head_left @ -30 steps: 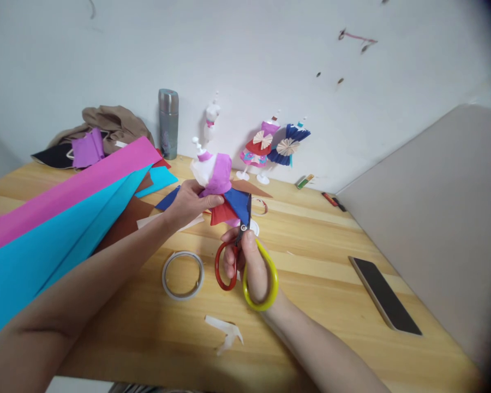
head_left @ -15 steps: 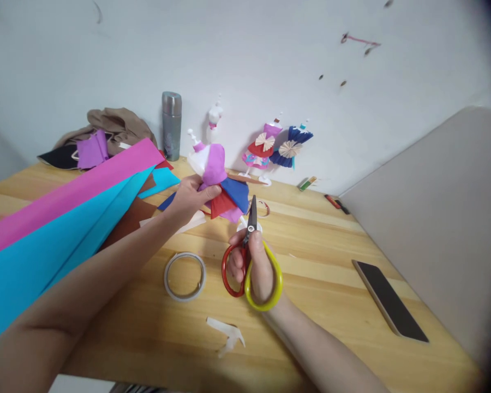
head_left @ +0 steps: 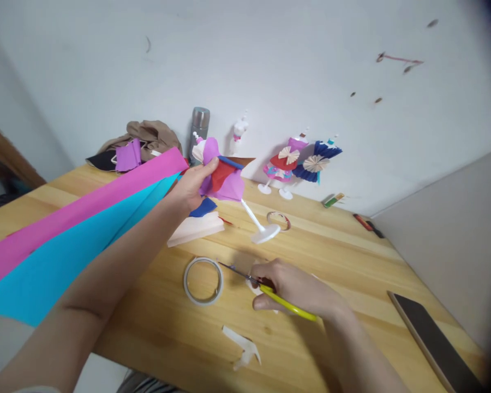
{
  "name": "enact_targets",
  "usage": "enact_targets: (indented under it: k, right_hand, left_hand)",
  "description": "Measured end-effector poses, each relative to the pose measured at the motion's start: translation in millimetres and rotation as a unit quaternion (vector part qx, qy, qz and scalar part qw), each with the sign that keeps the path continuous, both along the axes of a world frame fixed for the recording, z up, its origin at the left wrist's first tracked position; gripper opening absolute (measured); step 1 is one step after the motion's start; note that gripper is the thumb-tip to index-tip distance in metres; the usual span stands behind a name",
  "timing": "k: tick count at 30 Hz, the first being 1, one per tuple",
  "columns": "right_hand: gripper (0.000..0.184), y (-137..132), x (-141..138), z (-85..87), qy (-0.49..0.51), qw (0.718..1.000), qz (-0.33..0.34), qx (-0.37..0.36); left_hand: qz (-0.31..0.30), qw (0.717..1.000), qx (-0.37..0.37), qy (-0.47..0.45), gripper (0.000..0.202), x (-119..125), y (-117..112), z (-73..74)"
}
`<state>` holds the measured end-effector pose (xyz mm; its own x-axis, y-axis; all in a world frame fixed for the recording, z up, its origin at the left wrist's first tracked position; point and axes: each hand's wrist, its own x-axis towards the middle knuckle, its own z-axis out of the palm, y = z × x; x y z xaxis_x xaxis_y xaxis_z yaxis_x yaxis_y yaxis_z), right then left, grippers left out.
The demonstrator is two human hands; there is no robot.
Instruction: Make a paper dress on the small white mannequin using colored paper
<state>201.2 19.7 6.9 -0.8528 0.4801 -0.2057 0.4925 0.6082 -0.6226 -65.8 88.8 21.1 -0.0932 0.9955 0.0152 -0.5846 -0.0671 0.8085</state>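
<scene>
Both grips are clenched: left hand [head_left: 192, 186] around the paper-dressed doll [head_left: 223, 176], right hand [head_left: 295, 286] around the scissors [head_left: 286, 303].

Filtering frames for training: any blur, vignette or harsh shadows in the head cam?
Head view: soft, even light, only a faint shadow on the table by the right hand and scissors; dark vignette down the right edge; left hand and its paper-dressed mannequin slightly soft.
</scene>
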Motion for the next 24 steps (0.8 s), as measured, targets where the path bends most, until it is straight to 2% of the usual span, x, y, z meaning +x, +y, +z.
enact_targets:
  k: [2, 5, 8, 12, 17, 21, 22, 24]
  right_hand:
    - [0.013, -0.8, 1.4, 0.2, -0.070, 0.996, -0.052, 0.031]
    - [0.015, -0.3, -0.8, -8.7, -0.139, 0.980, -0.127, 0.070]
    - [0.015, 2.7, -5.5, -21.8, -0.180, 0.963, -0.161, 0.118]
    - [0.027, 2.8, -12.4, -31.8, -0.194, 0.954, -0.179, 0.139]
    - [0.057, -1.0, -20.0, -31.4, -0.216, 0.940, -0.204, 0.168]
    - [0.075, 0.0, -13.8, -23.8, -0.183, 0.958, -0.181, 0.129]
    - [0.071, 1.1, -9.9, -21.2, -0.159, 0.967, -0.167, 0.110]
    - [0.040, 4.3, 0.2, -15.8, -0.103, 0.978, -0.161, 0.081]
  left_hand:
    - [-0.023, 1.000, 0.014, 0.010, 0.031, -3.9, 1.2, 0.2]
    - [-0.061, 0.995, 0.055, 0.057, 0.036, -5.1, -2.3, 2.3]
    - [-0.095, 0.984, 0.099, 0.115, 0.043, -2.6, -11.6, 7.8]
    - [-0.104, 0.969, 0.117, 0.191, 0.046, 1.2, -25.3, 15.6]
    - [-0.105, 0.931, 0.140, 0.321, 0.039, 3.5, -29.4, 17.5]
    - [-0.132, 0.900, 0.184, 0.374, 0.033, 6.1, -22.0, 12.0]
    - [-0.138, 0.892, 0.191, 0.387, 0.030, 7.0, -20.2, 10.1]
    - [-0.149, 0.880, 0.206, 0.401, 0.023, 8.9, -17.5, 6.6]
